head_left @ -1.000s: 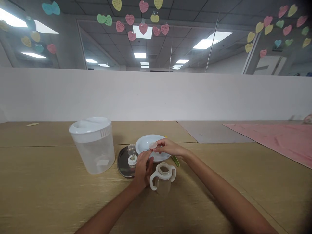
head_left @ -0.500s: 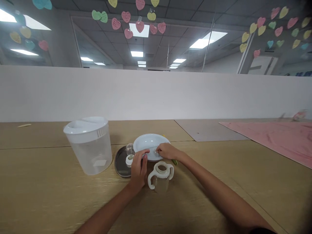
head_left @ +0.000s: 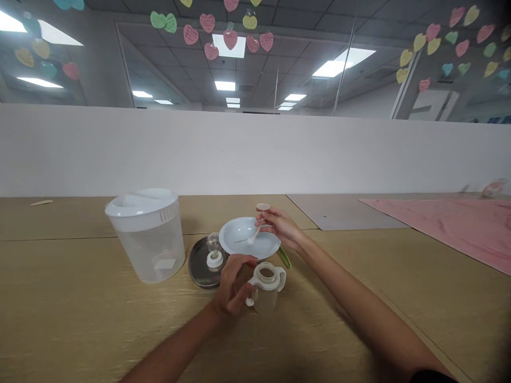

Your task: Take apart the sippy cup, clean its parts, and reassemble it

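Observation:
My left hand (head_left: 235, 284) is closed around the left handle of a clear two-handled baby bottle (head_left: 266, 295), which stands upright and uncapped. Above the white bowl (head_left: 229, 247), my right hand (head_left: 281, 226) grips a drinking straw piece (head_left: 261, 226) with a pale disc on top and a whitish ball-like end hanging low over the bowl. Whether that end touches the bowl I cannot tell. Inside the bowl shows a thin, line-like object. Left of the bowl, a round dark metal tray (head_left: 197, 274) carries a white bottle collar (head_left: 214, 259) and a clear dome-shaped cover (head_left: 213, 242).
A tall translucent bucket (head_left: 147, 244) with a white rim stands to the left. A narrow green object (head_left: 285, 258) lies beside the bowl's right edge. Farther right a pink cloth (head_left: 451, 223) covers the table. A white partition (head_left: 255, 154) rises behind.
My right hand has risen from the bowl, lifting the straw piece. My left hand has come from beside the tray to the bottle's left handle and closed on it.

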The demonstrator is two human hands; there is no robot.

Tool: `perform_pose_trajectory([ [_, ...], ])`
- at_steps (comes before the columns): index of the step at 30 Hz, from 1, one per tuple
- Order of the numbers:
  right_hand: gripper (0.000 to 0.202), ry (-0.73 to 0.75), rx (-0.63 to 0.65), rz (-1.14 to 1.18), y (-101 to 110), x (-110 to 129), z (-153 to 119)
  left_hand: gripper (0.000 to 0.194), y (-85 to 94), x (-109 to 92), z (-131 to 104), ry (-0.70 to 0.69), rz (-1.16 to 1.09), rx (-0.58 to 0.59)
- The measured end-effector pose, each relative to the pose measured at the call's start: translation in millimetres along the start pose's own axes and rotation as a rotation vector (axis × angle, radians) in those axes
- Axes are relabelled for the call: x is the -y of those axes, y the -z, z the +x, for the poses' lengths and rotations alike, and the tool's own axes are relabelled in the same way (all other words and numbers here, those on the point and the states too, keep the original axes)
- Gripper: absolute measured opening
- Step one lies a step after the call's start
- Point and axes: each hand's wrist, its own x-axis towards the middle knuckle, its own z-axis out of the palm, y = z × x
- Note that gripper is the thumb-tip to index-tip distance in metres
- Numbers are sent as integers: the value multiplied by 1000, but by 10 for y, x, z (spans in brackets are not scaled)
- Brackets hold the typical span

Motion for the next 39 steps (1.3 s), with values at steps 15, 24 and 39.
perform_pose_trajectory([
  [15, 26, -75, 591, -81, -32, 441, -303, 47, -76, -58, 34, 15, 297, 96],
  [24, 20, 2, 478, -11, -65, 387, -277, 48, -54, -17, 42, 49, 251, 39],
  [39, 25, -125, 804, -439, 23, 425, -284, 24, -27, 109, 104, 431, 406, -591],
])
